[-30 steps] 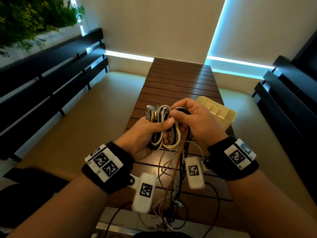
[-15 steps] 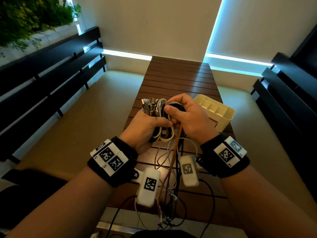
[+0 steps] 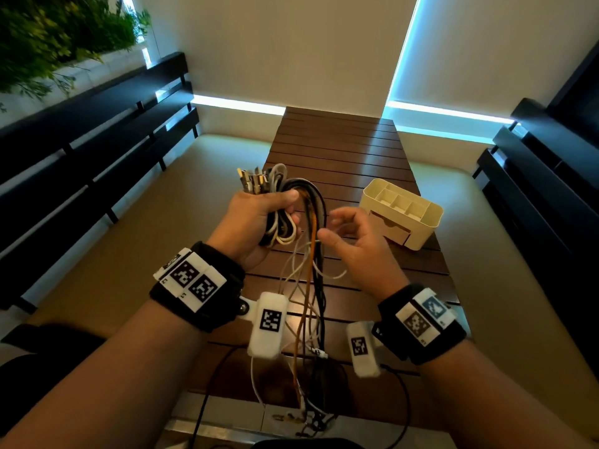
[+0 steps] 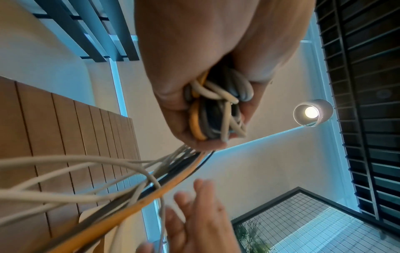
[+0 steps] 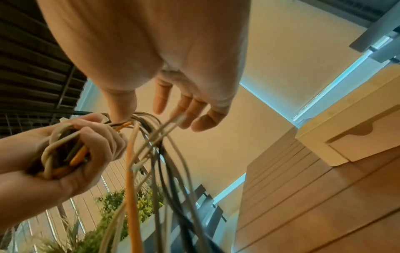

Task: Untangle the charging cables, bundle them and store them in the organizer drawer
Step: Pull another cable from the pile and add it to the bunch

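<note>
While the left hand clenches the coiled part of the charging cables in its fist above the near half of the slatted wooden table, the metal plugs stick up out of the top of the grip and the loops bulge out below the fingers. From that fist the loose tails hang almost straight down toward the near table edge, an orange cable running among pale and black ones, so the bundle's long axis is close to vertical.

Just to the right of the hanging strands, the right hand is released, its fingers loosely spread and curved, holding nothing firmly. In the right wrist view a pale strand with a small plug end lies against its fingertips, though whether it is pinched cannot be told. This hand is the nearer one to the free tails, which lie to its left and slightly below it. The next wrap likely turns on it catching those tails and carrying them up round the coil.

Further right, well apart from both hands, the cream organizer stands on the table, its drawer facing the person and seemingly closed.
</note>
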A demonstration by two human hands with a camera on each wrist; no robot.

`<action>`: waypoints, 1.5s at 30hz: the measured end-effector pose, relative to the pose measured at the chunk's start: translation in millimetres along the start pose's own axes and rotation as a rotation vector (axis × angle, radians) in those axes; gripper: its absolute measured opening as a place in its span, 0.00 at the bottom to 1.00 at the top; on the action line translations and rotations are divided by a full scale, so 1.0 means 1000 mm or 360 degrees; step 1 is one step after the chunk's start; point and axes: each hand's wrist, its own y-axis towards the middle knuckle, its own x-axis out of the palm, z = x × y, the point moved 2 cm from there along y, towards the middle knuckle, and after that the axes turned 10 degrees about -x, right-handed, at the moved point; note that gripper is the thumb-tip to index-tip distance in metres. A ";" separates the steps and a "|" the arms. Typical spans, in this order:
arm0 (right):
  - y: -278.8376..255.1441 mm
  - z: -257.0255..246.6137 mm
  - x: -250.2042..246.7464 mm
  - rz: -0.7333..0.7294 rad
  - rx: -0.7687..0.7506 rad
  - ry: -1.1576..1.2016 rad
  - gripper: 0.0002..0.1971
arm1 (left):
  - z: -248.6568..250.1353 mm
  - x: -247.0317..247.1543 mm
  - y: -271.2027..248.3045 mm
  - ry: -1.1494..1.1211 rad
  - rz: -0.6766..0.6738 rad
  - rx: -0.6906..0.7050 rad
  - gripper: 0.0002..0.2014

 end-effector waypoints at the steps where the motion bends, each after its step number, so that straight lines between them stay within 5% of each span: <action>1: -0.004 0.003 0.001 -0.0074 0.0017 -0.0041 0.11 | 0.002 -0.002 0.001 -0.0011 0.0016 0.0019 0.11; 4: -0.011 0.009 0.006 -0.0293 0.0011 -0.0163 0.03 | 0.007 -0.006 0.002 -0.0031 0.0048 0.0050 0.11; 8: -0.013 0.017 0.000 -0.0288 0.0172 -0.0100 0.12 | 0.015 -0.012 0.000 -0.0073 0.0042 0.0090 0.09; 15: -0.017 0.051 -0.014 -0.0384 0.0721 -0.0586 0.01 | 0.028 -0.019 -0.003 -0.0068 0.0049 0.0184 0.10; 22: -0.008 0.037 -0.018 -0.0328 0.0418 -0.0162 0.16 | 0.030 -0.022 -0.001 -0.0041 0.0070 0.0198 0.11; 25: -0.008 0.037 -0.023 -0.0254 0.0410 -0.0131 0.16 | 0.031 -0.024 -0.002 -0.0048 0.0068 0.0196 0.11; 30: -0.009 0.027 -0.018 -0.0144 0.0678 0.0480 0.14 | 0.026 -0.019 -0.003 -0.0036 0.0046 0.0170 0.11; 35: -0.004 0.019 -0.007 -0.0109 0.0629 0.0296 0.09 | 0.023 -0.012 -0.003 -0.0015 -0.0004 0.0182 0.12; 41: -0.007 0.005 -0.001 -0.0375 0.0418 0.0786 0.09 | 0.025 -0.009 -0.007 -0.0024 -0.0007 0.0200 0.13; 45: -0.006 0.012 0.001 -0.0113 0.0392 0.0717 0.11 | 0.025 -0.008 -0.009 -0.0019 0.0016 0.0205 0.16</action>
